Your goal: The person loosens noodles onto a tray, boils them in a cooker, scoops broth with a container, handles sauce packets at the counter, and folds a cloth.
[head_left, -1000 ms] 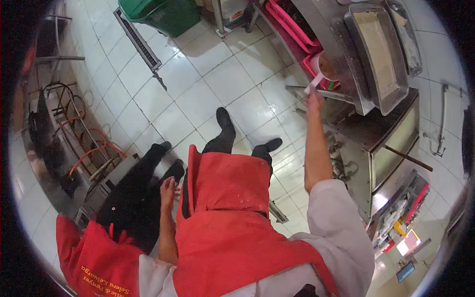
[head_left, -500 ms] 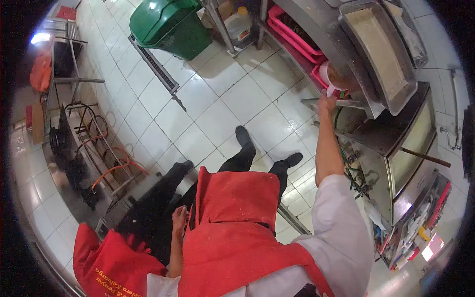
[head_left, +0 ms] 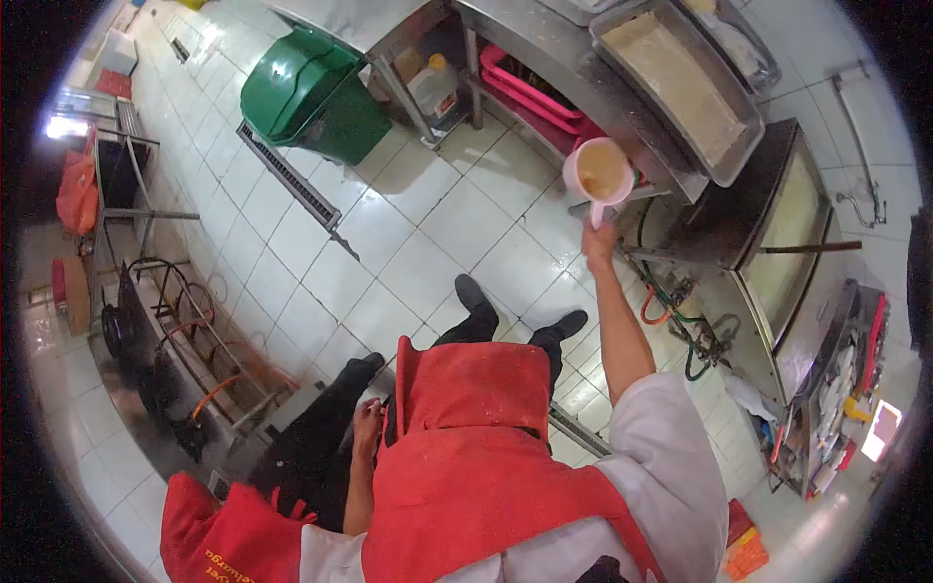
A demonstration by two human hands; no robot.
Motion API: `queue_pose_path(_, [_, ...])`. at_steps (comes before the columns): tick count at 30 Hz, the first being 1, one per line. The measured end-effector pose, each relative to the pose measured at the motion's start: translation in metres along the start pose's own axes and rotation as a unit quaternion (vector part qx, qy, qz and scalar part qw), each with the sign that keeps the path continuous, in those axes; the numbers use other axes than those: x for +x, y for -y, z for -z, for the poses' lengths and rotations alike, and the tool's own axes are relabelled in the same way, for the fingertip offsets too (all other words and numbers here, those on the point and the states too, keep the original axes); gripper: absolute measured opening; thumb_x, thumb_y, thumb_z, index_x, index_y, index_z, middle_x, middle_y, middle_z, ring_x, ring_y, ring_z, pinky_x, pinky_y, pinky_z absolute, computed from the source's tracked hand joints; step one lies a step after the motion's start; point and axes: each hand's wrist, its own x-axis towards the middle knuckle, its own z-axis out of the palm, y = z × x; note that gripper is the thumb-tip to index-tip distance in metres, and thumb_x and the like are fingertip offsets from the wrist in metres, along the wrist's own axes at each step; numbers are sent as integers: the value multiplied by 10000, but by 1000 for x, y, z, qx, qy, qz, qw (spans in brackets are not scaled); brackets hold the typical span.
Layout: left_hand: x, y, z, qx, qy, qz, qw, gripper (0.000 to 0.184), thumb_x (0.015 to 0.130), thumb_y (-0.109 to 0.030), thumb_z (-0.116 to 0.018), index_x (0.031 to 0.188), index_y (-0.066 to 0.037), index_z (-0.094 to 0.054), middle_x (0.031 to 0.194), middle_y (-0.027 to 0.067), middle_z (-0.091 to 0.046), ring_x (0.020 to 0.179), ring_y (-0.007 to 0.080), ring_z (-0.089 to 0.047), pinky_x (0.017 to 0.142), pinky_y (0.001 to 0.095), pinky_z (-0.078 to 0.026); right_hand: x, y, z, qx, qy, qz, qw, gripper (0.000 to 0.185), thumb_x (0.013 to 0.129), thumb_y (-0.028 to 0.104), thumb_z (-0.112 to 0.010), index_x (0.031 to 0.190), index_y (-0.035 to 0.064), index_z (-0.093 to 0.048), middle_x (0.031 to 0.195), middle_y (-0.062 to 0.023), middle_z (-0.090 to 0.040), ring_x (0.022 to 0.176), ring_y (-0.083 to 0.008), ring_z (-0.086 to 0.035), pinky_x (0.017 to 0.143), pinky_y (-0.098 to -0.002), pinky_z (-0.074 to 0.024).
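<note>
A pink cup with a handle (head_left: 596, 171) holds a light brown liquid. My right hand (head_left: 599, 239) is closed round its handle, with the arm stretched out. The cup is over the floor, beside the edge of the steel counter (head_left: 559, 44). My left hand (head_left: 367, 422) hangs low beside my red apron (head_left: 476, 466), fingers loosely bent and apart, with nothing visible in it.
Beyond the cup, a metal tray of pale contents (head_left: 675, 83) lies on the counter, with pink baskets (head_left: 530, 92) below. A glass-sided steel unit (head_left: 777, 233) stands right. A green bin (head_left: 301, 97) and a co-worker in red (head_left: 228, 534) are left.
The pink cup, held in my right hand, has moved out from the counter's edge, and its liquid now shows fully. The view has shifted, bringing in more of the green bin.
</note>
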Motion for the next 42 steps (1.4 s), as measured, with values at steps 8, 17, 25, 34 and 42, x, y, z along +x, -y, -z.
queue_pose_path(8, [80, 32, -21, 65, 69, -81, 992, 347, 884, -253, -579, 1094, 23, -577, 947, 98, -637, 800, 185, -596, 735, 305, -471, -134, 33, 61, 79, 69, -127, 986, 234, 867, 213, -596, 711, 56, -522, 534, 26, -447, 400, -83, -387, 352, -271, -291])
queue_pose_path(17, [119, -50, -108, -42, 194, 30, 980, 355, 880, -321, -547, 1148, -90, -513, 817, 38, -570, 657, 152, -572, 536, 324, -474, -253, 149, 277, 153, 15, -233, 960, 237, 892, 200, -583, 710, 108, -462, 512, 89, -366, 378, -18, -295, 334, -213, -203])
queue_pose_path(25, [133, -87, -164, -109, 218, 2, 970, 423, 880, -325, -547, 1214, -83, -457, 942, 83, -571, 760, 197, -562, 636, 380, -484, -215, 124, 425, 111, -167, -118, 973, 162, 845, 182, -571, 720, 82, -546, 531, 67, -406, 413, -29, -364, 344, -203, -248])
queue_pose_path(34, [122, -5, -125, -128, 160, 60, 977, 448, 869, -313, -533, 1254, -103, -440, 1088, 126, -565, 831, 239, -564, 672, 397, -480, -48, -17, 511, -94, -298, -50, 948, 290, 794, 271, -607, 672, 10, -572, 516, -6, -465, 414, -125, -426, 376, -342, -340])
queue_pose_path(42, [102, 92, -81, -165, 99, 168, 967, 409, 859, -296, -549, 1211, -108, -461, 1031, 102, -563, 828, 244, -549, 662, 405, -470, -28, 27, 530, -284, -358, -171, 873, 313, 755, 237, -588, 816, -63, -653, 791, -251, -649, 787, -397, -649, 671, -451, -513])
